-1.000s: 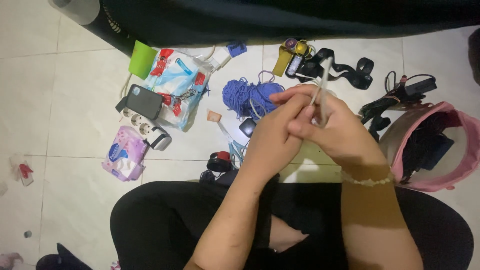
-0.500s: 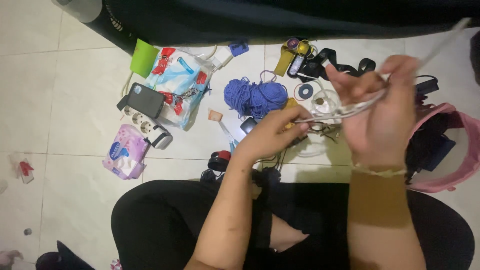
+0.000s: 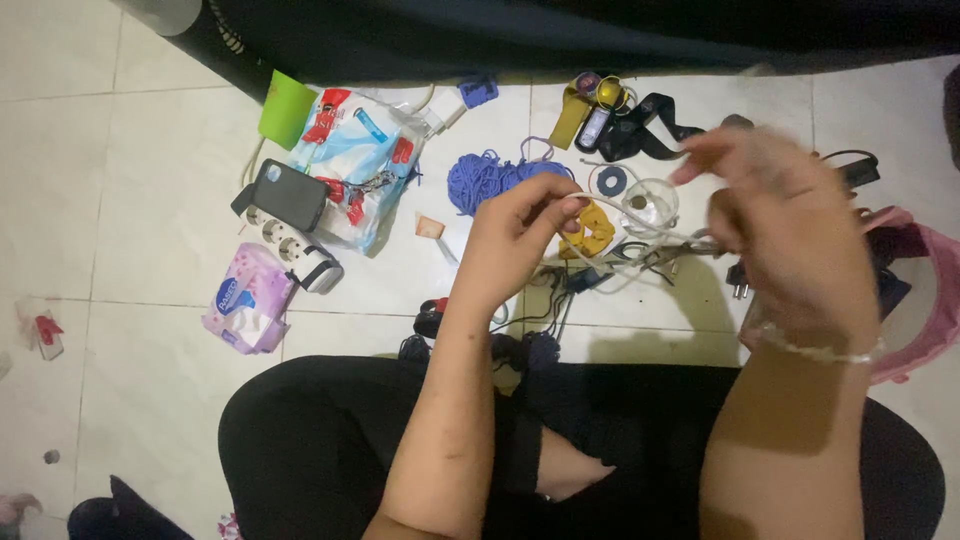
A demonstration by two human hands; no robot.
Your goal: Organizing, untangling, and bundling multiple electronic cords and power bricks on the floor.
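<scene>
Both hands worked a white cord over the cluttered tile floor.

The left hand (image 3: 515, 225) had its fingers pinched narrow on a white cord (image 3: 640, 222), which ran across to the right hand (image 3: 790, 215); that hand was motion-blurred, its fingers curled about the cord's other end, the exact grip hard to tell. The cord hung taut between the 2 hands above the floor, probably kept stretched so it would not tangle. Under it lay a yellow scrunchie (image 3: 588, 228) and a clear glass cup (image 3: 648, 205). Blue yarn (image 3: 490, 180) sat just beyond the left hand, toward the far edge of the floor; a pink basket (image 3: 935, 300) stood at the right edge, a phone (image 3: 288, 195) well to the left.
</scene>
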